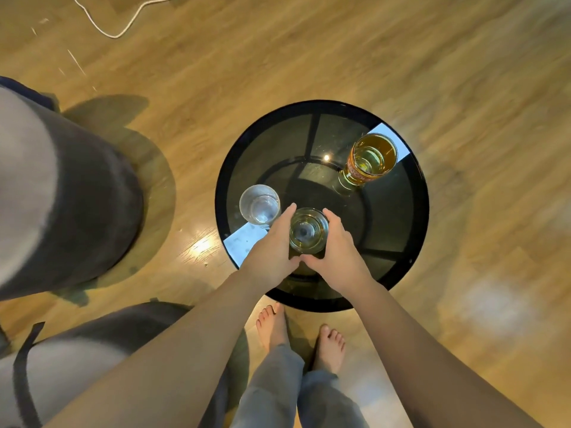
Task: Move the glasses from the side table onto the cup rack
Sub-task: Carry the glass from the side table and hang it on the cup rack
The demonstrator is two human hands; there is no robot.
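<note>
A round side table [414, 230] with a dark glass top stands in front of me. Three glasses are on it. A short clear glass [308, 230] sits near the front edge, and both hands cup it: my left hand [272, 251] wraps its left side, my right hand [338, 251] its right side, thumbs meeting at the front. Just left of my left hand stands a clear tumbler [260, 203]. A taller amber glass with red print [372, 159] stands at the back right. No cup rack is in view.
Grey upholstered seats [71, 196] stand to the left, close to the table. A white cable [123, 26] lies on the wooden floor at the top left. My bare feet [301, 335] are right below the table's front edge.
</note>
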